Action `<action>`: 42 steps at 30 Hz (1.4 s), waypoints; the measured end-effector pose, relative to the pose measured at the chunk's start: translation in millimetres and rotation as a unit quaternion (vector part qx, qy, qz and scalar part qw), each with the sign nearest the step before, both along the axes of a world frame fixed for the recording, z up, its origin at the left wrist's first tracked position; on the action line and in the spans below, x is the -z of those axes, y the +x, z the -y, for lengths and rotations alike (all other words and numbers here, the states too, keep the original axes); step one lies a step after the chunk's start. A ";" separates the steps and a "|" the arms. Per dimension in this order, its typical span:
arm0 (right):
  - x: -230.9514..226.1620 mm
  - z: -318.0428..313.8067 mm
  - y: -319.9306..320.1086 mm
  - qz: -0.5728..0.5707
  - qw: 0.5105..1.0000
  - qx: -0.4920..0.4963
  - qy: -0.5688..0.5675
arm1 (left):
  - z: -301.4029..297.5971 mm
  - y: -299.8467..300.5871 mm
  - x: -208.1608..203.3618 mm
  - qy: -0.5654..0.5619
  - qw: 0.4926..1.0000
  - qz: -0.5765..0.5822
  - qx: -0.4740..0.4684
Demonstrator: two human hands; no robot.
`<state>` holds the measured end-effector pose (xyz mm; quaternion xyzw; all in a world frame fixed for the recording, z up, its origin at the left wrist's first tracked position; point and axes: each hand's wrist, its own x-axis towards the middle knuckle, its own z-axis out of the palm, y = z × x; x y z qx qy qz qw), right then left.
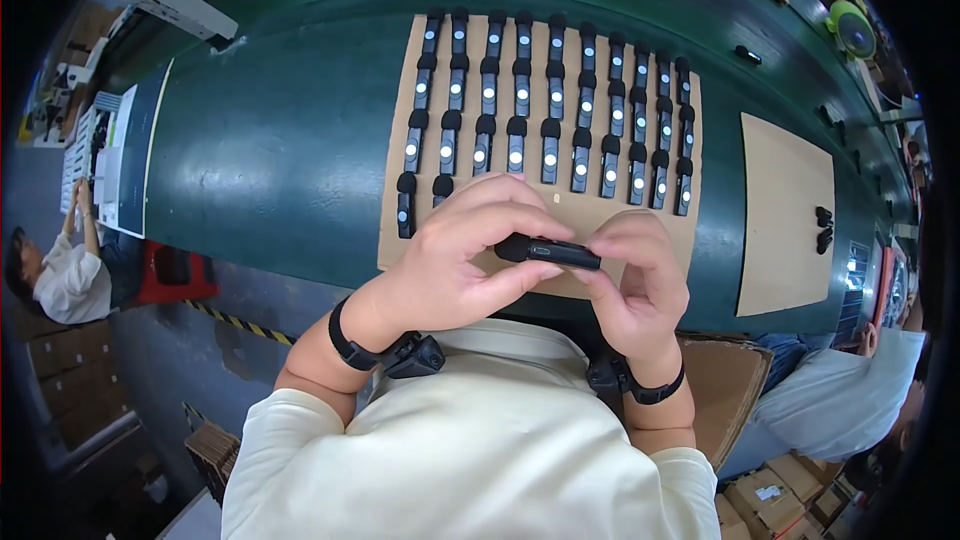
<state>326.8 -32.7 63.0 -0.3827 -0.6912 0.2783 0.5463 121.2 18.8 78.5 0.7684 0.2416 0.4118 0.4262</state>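
Between my two hands lies a small black wireless clip-on microphone with a rounded foam cap at its left end, held roughly level. My left hand pinches it near the foam end, fingers above and thumb below. The fingers and thumb of my right hand close on its other end. A small oval mark shows on the side facing me. Just beyond my hands, rows of similar black microphones, foam caps pointing away and most with a round light spot, lie on a brown cardboard sheet.
Everything rests on a dark green table. A second cardboard sheet to the right carries small black pieces. One black microphone lies far right. A green fan stands beyond. Other people sit left and right.
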 end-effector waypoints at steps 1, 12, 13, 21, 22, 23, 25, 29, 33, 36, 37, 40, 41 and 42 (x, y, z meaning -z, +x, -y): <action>1.8 1.1 -0.2 -0.013 1.000 0.005 -0.020 | -0.1 0.1 1.5 -0.003 1.000 -0.001 0.000; 8.3 2.2 -19.6 0.042 0.998 -0.036 -0.040 | 5.5 -18.0 20.3 -0.004 0.997 -0.067 -0.031; 10.7 2.4 -20.6 0.064 0.997 -0.034 -0.036 | 7.1 -23.7 22.4 -0.004 0.997 -0.066 -0.033; 26.9 -1.6 -36.9 0.209 0.978 0.019 0.002 | 11.9 -84.2 58.7 -0.029 0.965 -0.057 -0.254; 30.3 -1.3 -38.7 0.209 0.978 0.017 0.003 | 12.4 -87.2 60.2 -0.040 0.960 -0.041 -0.275; 33.9 -0.3 -39.9 0.241 0.970 0.017 0.014 | 12.9 -89.6 61.7 -0.051 0.953 -0.025 -0.296; 39.0 1.3 -43.4 0.306 0.951 0.014 0.037 | 12.3 -88.7 66.6 -0.068 0.956 0.014 -0.285; 41.2 9.3 -50.0 0.334 0.942 0.015 0.033 | 8.3 -96.8 68.3 -0.102 0.954 0.102 -0.264; 40.0 9.5 -54.8 0.338 0.941 0.013 0.016 | 9.7 -108.0 69.1 -0.111 0.948 0.121 -0.274; 42.6 8.6 -55.7 0.349 0.937 0.031 0.016 | 14.9 -116.3 72.3 -0.123 0.943 0.109 -0.289; 43.6 7.8 -56.0 0.355 0.934 0.042 0.015 | 17.4 -118.1 73.3 -0.117 0.942 0.091 -0.300; 43.6 4.5 -56.9 0.354 0.933 0.052 0.015 | 24.0 -122.7 75.6 -0.106 0.939 0.052 -0.324; 43.4 3.6 -56.7 0.355 0.933 0.060 0.014 | 25.8 -124.2 76.3 -0.102 0.939 0.028 -0.329; 43.4 3.2 -56.1 0.353 0.934 0.058 0.013 | 27.3 -125.5 76.8 -0.098 0.938 0.004 -0.333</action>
